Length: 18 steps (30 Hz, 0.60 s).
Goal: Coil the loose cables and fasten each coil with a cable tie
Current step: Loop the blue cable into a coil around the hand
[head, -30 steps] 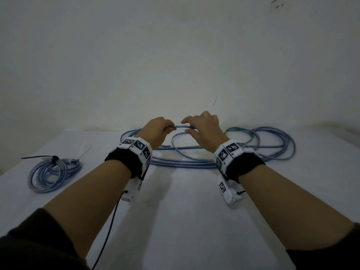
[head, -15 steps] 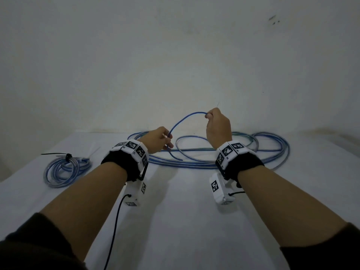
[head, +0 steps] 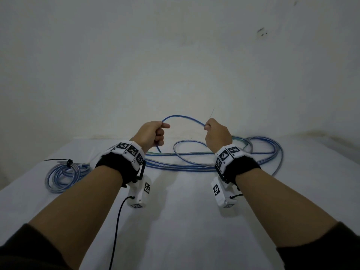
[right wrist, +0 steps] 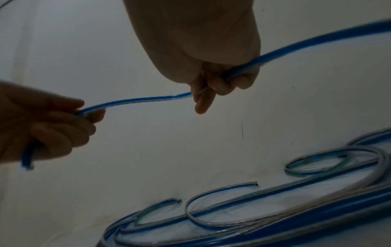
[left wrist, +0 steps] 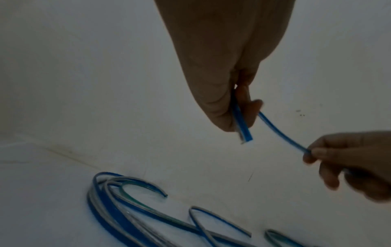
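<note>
A blue cable [head: 183, 118] arches in the air between my two hands, above the white table [head: 185, 221]. My left hand [head: 153, 133] grips it near its cut end [left wrist: 245, 133], which pokes out below the fist. My right hand [head: 215, 133] pinches the same cable [right wrist: 137, 101] farther along; from there it runs down to the pile. The loose blue and clear cables [head: 214, 158] lie in long loops on the table behind my hands. Several cut ends [right wrist: 256, 184] show in the right wrist view.
A coiled cable [head: 62, 174] fastened with a black cable tie [head: 69, 162] lies at the table's left. A bare wall [head: 175, 55] rises right behind the table. A black cord [head: 116, 227] hangs from my left wrist camera.
Both hands have lifted off the pile, raising a length of blue cable. My left hand rose to the right hand's height, and the cable arch now spans between them.
</note>
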### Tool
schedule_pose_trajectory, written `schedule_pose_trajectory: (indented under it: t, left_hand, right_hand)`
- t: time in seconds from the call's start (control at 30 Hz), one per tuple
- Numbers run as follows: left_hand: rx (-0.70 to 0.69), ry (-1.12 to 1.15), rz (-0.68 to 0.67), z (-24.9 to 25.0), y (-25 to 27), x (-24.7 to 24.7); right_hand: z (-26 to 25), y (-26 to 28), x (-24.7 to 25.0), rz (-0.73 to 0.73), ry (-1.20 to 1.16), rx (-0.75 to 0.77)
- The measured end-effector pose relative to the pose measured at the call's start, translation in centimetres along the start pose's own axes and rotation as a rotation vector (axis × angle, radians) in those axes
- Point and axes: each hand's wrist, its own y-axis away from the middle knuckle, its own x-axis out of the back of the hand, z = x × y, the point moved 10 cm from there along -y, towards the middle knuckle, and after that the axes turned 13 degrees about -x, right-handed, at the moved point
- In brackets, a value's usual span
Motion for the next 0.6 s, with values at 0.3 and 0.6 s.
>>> schedule_pose_trajectory:
  t: [0.3, 0.6]
  left_hand:
    - [-0.18, 0.004, -0.07, 2.6, 0.3, -2.6]
    - [-0.334, -0.386, -0.165, 2.3, 0.2, -3.7]
  right_hand:
    - [-2.3, 3.7, -3.9, -0.404, 0.1, 0.22]
    - [-4.3, 6.1, -3.9, -0.567, -0.061, 0.368]
